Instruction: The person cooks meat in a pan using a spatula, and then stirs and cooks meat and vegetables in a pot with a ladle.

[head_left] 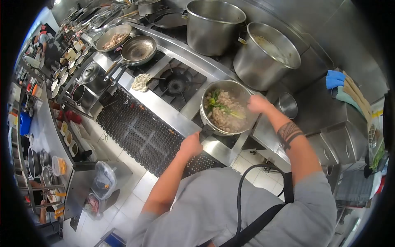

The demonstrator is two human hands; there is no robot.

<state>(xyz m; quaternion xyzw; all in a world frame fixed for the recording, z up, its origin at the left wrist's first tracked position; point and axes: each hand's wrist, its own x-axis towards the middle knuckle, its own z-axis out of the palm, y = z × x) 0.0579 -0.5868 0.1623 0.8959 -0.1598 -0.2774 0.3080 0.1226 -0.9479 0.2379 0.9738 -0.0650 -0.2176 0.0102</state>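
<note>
A round metal pot [204, 117] stands on the stove, holding browned meat pieces [230, 109] with green leaves and stalks [213, 102] on top. My left hand [191, 145] is closed around the pot's dark handle [206, 131] at the near left side. Over the pot's right rim is my right hand [258, 103], its fingers closed. Whatever that hand holds, if anything, is too small to make out.
Two tall stockpots [214, 37] stand behind the pot. To the left are a bare burner [176, 82], a crumpled cloth [141, 82] and two pans [139, 49]. A metal bowl [288, 105] lies at right. Another person [44, 39] stands far left.
</note>
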